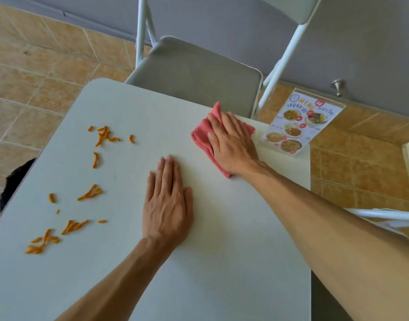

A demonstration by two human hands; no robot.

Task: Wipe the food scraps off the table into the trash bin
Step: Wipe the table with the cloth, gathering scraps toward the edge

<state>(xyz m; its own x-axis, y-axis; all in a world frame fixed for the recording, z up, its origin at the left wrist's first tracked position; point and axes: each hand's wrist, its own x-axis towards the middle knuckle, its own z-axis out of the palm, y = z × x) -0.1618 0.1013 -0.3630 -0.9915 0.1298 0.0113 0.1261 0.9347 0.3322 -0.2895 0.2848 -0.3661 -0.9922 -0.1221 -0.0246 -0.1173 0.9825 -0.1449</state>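
While right hand [231, 144] presses flat on pink cloth [200, 135], left hand [167, 202] open on table [222, 251], orange scraps [90, 193] left.

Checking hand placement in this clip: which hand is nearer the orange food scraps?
Left. The left hand lies flat on the table just right of the orange food scraps; the right hand presses the pink cloth farther away.

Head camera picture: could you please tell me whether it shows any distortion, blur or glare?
Head view: wide-angle bending curves the white rectangular table edges and the grey folding chair legs; the orange food scraps and laminated menu card look slightly soft; lighting is even, without harsh glare.
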